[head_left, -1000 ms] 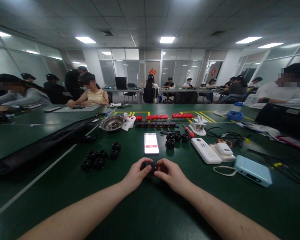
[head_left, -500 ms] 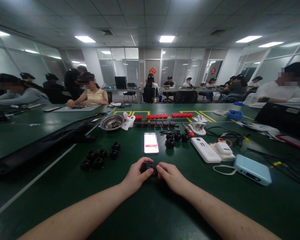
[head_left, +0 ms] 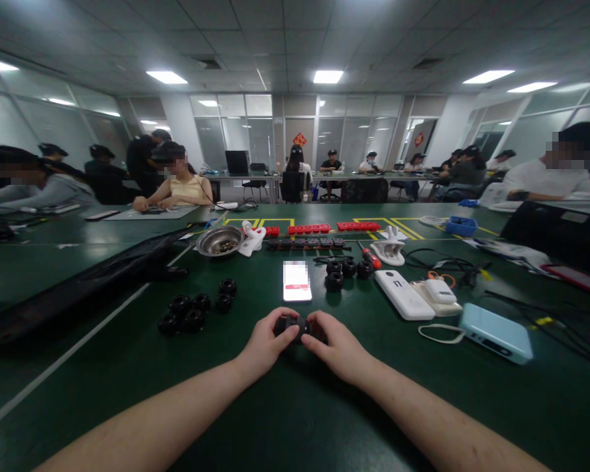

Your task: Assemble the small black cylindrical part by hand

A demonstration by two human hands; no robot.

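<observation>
Black part (head_left: 302,324), green table (head_left: 299,419) (ceiling lights (head_left: 328,77))

Chunky black part (head_left: 302,323), partly hidden, between the fingers (head_left: 289,333) of left hand (head_left: 265,341) and right hand (head_left: 341,341).

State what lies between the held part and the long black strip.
In the head view, a lit smartphone lies between the black part and the strip.

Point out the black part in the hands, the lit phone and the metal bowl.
Black part (head_left: 302,324): head view, on its exposed upper side.
Lit phone (head_left: 297,280): head view, mid-screen.
Metal bowl (head_left: 218,236): head view, on its inner wall.
</observation>
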